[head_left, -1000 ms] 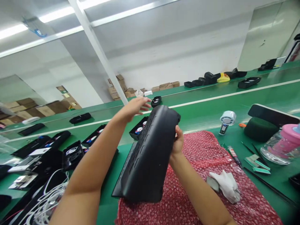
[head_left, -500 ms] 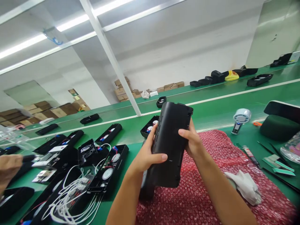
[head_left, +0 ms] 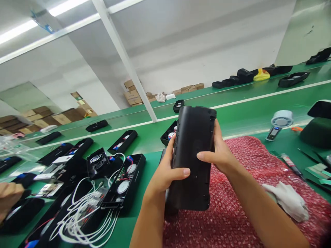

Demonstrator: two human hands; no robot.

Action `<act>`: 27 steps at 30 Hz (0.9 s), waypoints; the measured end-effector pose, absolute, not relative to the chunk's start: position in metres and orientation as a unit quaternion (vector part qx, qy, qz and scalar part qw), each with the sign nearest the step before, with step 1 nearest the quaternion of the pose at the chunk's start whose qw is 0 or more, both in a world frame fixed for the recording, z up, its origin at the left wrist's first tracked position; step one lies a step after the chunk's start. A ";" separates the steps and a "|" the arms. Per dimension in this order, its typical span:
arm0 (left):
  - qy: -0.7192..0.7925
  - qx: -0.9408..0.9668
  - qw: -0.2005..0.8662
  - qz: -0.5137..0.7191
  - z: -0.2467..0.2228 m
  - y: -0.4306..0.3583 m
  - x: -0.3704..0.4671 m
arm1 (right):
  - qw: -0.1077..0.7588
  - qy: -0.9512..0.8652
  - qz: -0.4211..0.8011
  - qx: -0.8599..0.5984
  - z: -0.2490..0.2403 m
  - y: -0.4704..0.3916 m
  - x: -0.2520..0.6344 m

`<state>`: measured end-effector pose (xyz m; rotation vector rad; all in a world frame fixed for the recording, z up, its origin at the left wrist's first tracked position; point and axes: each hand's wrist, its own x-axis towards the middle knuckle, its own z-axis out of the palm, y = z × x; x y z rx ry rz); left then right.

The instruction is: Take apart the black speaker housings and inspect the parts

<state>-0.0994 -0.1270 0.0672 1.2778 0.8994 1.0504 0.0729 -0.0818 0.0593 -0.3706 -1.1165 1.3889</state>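
My left hand (head_left: 162, 172) grips the left side of a long black plastic casing (head_left: 192, 134), its thumb lying across the front. My right hand (head_left: 219, 151) holds the same casing by its right edge, thumb on the face and fingers hidden behind. The casing is upright, slightly tilted, with small clips along its right edge. Under it spreads red bubble wrap (head_left: 240, 193). Another dark object (head_left: 170, 210) shows partly behind the casing's lower left; what it is I cannot tell. An open black speaker box (head_left: 169, 134) with round white parts sits just beyond my left hand.
Open speaker boxes (head_left: 129, 179) and a tangle of white cables (head_left: 82, 213) lie left. A co-worker's hand (head_left: 10, 196) is at the left edge. On the right are a white cloth (head_left: 289, 199), a handheld fan (head_left: 280, 122) and a marker-like tube (head_left: 291, 163). A white post (head_left: 126, 62) rises behind.
The view has shifted slightly, and the casing now appears a little further right and turned more upright. Both hands keep their hold. The co-worker's hand has moved lower.
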 end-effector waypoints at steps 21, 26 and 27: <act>0.429 0.526 0.527 0.512 0.083 -0.147 -0.094 | 0.547 -0.523 0.642 -0.124 0.057 -0.099 0.068; 0.428 0.523 0.525 0.517 0.084 -0.156 -0.085 | 0.547 -0.504 0.654 -0.138 0.068 -0.109 0.068; 0.434 0.521 0.522 0.518 0.085 -0.158 -0.084 | 0.545 -0.505 0.655 -0.139 0.070 -0.111 0.069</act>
